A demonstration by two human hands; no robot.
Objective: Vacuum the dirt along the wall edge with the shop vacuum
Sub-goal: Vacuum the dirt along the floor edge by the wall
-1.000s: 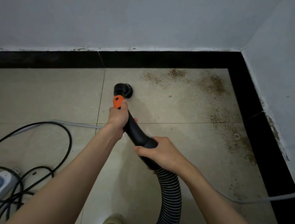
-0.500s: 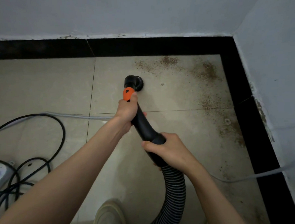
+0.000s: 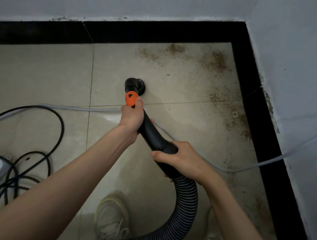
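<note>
Head view, nearest first: the right hand (image 3: 185, 160) grips the black wand (image 3: 154, 136) where the ribbed hose (image 3: 186, 196) joins it. Farther up, the left hand (image 3: 132, 117) wraps the wand just below its orange collar (image 3: 131, 100). The nozzle (image 3: 135, 85) sits on the tile, the wand's long axis running away from the person. Beyond, the dirt (image 3: 215, 63) lies ahead and right of the nozzle, along the black wall edge (image 3: 168, 31) into the corner, so the left hand is nearer it.
</note>
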